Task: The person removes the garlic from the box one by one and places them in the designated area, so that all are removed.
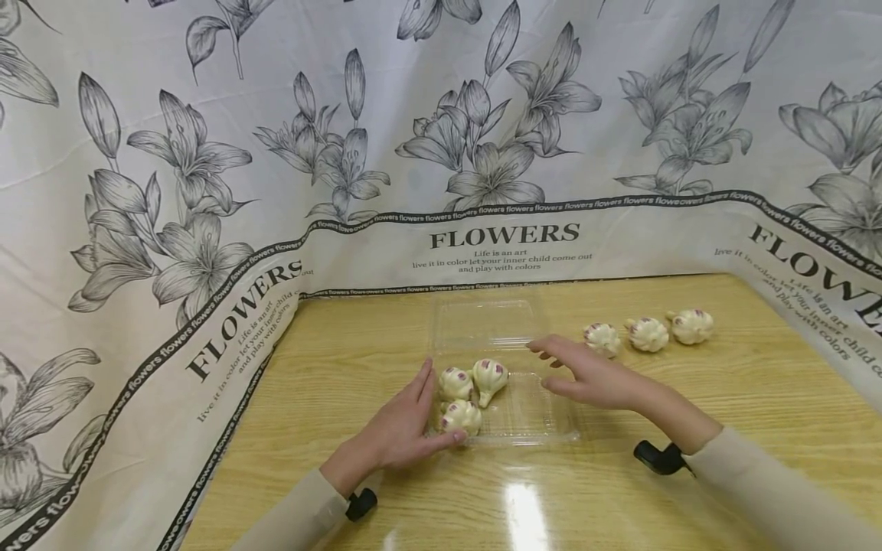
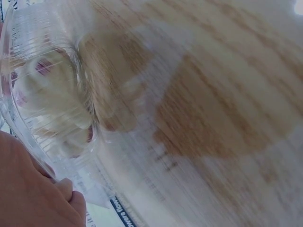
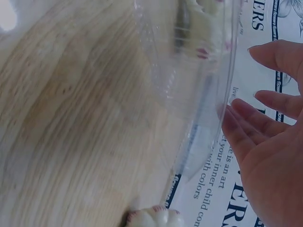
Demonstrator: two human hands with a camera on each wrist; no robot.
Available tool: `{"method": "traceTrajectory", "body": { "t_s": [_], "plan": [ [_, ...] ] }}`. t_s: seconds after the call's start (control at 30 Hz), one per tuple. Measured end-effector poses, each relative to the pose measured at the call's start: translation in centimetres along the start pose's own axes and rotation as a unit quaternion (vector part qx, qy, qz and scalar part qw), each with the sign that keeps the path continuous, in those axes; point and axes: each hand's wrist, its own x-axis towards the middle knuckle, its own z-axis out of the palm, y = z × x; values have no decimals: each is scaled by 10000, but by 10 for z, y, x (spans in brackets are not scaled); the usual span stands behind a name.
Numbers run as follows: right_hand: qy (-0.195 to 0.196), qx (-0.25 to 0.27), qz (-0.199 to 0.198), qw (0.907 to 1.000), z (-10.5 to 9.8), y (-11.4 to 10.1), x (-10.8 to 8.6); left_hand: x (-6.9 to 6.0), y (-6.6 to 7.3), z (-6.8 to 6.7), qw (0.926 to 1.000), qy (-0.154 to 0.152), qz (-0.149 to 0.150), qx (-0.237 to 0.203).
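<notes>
Three garlic bulbs (image 1: 460,418) sit in the left part of a clear plastic container (image 1: 530,409), its lid (image 1: 482,317) open toward the far side. Left hand (image 1: 400,432): at the container's left side, fingers extended, thumb across the near-left rim. Right hand (image 1: 586,375): at the right side, fingers parted, gripping nothing; rim contact cannot be determined. Three further bulbs (image 1: 648,334) lie in a row, far right, on the wooden table (image 1: 344,344).

A wood-grain table (image 1: 344,337) is carrying the items. A clear plastic container (image 1: 524,413) is resting on its surface, with the lid (image 1: 482,317) lying open on the far side. Right of the container, three cream-and-purple garlic bulbs (image 1: 648,335) are sitting in a slightly slanting row.
</notes>
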Motion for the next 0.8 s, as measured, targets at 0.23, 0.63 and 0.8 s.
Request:
{"method": "traceTrajectory", "body": {
  "t_s": [0.23, 0.63, 0.8],
  "plan": [
    [-131, -89, -174, 9997, 11, -2, 8, 0, 0, 0, 10000, 8, 2, 23],
    [-201, -376, -418, 9982, 29, -5, 31, 0, 1, -2, 10000, -10, -1, -16],
    [-446, -308, -339, 9980, 33, -6, 39, 0, 0, -1, 10000, -30, -35, -81]
  ]
}}
